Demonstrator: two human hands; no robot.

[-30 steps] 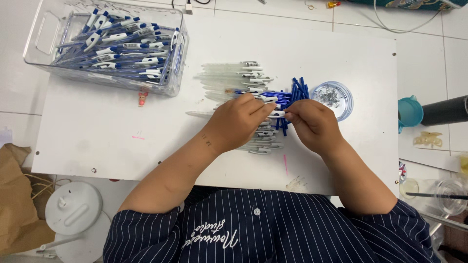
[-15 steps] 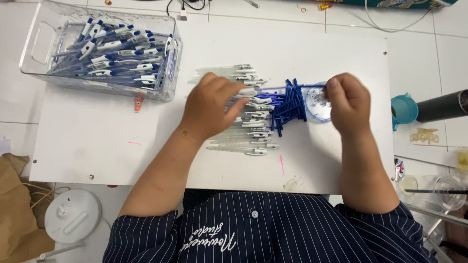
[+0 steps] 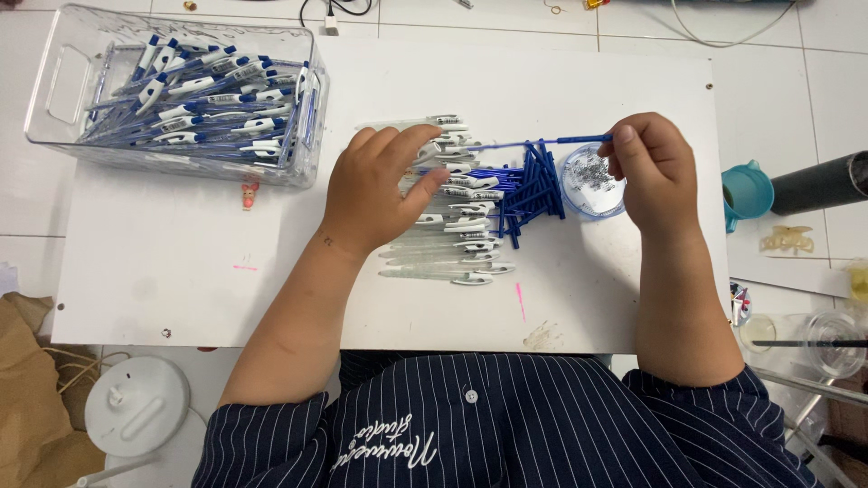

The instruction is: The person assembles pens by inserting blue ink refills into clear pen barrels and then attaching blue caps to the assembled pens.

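Note:
My left hand [image 3: 375, 185] lies on a pile of clear pen barrels with white clips [image 3: 452, 230] in the middle of the white table [image 3: 181, 271], its fingers spread over the upper barrels. My right hand [image 3: 655, 167] pinches the end of a thin blue pen refill [image 3: 533, 142] that stretches left toward the barrels. It hovers at the edge of a small clear round dish of tiny metal springs [image 3: 588, 176]. A heap of blue pen parts [image 3: 533, 194] lies between the barrels and the dish.
A clear plastic bin [image 3: 54, 90] full of assembled blue-and-white pens stands at the table's far left. On the floor to the right are a teal cup [image 3: 746, 194], a black cylinder [image 3: 823, 181] and clear containers [image 3: 814, 339]. A white lid [image 3: 136, 407] and brown paper [image 3: 27, 398] lie at the lower left.
My hands were together over the pile; they have separated. The right hand moved right to the spring dish with a blue refill, and the left hand settled onto the barrels.

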